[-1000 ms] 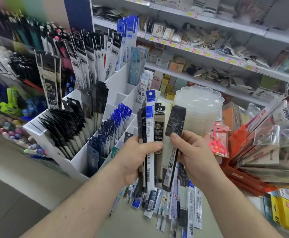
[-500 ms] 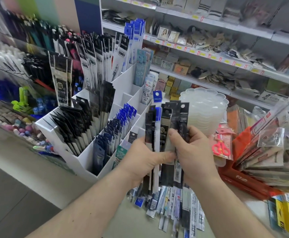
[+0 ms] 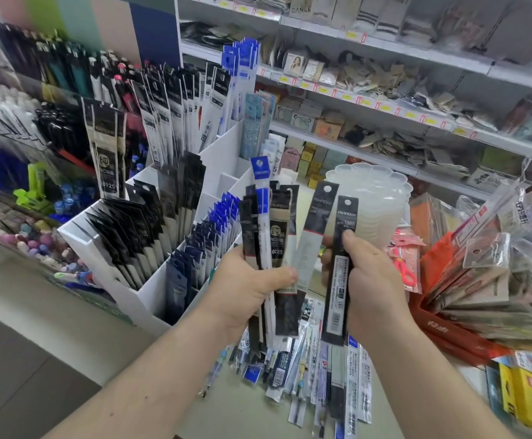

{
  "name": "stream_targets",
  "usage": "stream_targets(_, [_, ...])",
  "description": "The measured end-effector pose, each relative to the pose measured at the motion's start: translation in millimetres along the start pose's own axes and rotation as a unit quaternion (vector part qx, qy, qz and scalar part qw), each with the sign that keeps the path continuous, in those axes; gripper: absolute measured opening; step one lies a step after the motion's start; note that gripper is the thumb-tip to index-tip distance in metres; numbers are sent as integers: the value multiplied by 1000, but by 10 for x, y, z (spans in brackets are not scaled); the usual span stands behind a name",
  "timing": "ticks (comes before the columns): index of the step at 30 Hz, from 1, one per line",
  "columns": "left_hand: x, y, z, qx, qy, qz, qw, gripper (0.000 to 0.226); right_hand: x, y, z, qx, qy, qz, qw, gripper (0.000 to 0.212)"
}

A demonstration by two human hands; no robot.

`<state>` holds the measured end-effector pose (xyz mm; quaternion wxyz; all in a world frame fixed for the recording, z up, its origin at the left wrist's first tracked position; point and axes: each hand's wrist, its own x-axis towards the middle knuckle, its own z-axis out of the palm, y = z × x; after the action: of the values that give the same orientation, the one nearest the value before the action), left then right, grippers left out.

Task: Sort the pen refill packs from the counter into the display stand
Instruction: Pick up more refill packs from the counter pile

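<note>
My left hand (image 3: 248, 288) grips a fanned bunch of refill packs (image 3: 269, 236), black, white and blue topped, held upright in front of me. My right hand (image 3: 370, 282) pinches one black refill pack (image 3: 340, 261) with a white label, a little apart from the bunch on its right. The white tiered display stand (image 3: 150, 296) stands to the left, its slots full of black and blue packs. More loose refill packs (image 3: 318, 369) lie in a heap on the counter (image 3: 249, 413) below my hands.
A stack of clear plastic trays (image 3: 375, 201) stands behind my hands. An orange box of packaged goods (image 3: 486, 280) and pink scissors (image 3: 402, 267) lie at the right. Store shelves (image 3: 385, 109) run along the back; pens and erasers fill the left.
My right hand has drawn one black pack out of the bunch and moved it to the right. The view has shifted slightly, so the stand sits further right in the frame.
</note>
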<state>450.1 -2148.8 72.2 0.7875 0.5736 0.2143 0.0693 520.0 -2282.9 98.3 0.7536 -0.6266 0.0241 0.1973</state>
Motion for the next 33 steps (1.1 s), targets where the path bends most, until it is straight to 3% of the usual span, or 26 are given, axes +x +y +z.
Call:
stream_targets(4, [14, 9, -21, 0, 13, 8, 1000, 24, 61, -20, -69, 32, 9, 37, 999, 36])
stream_targets(9, [14, 23, -29, 14, 21, 27, 999, 25, 65, -53, -188, 107, -140, 154, 972, 32])
stream_targets(12, [10, 19, -47, 20, 30, 34, 999, 30, 121, -9, -269, 140, -182, 164, 959, 30])
stream_targets(14, [7, 9, -57, 28, 30, 36, 999, 32, 156, 4, -295, 133, -195, 145, 961, 42])
stream_targets(20, [-10, -1, -53, 39, 40, 34, 998, 30, 175, -69, -245, -6, -205, 29, 978, 45])
stream_targets(24, [-45, 34, -47, 49, 18, 35, 998, 24, 206, -121, -137, -174, -274, -61, 944, 16])
stream_targets(33, [-141, 85, -181, 94, 9, 31, 995, 28, 206, -89, 87, -274, -272, -67, 920, 14])
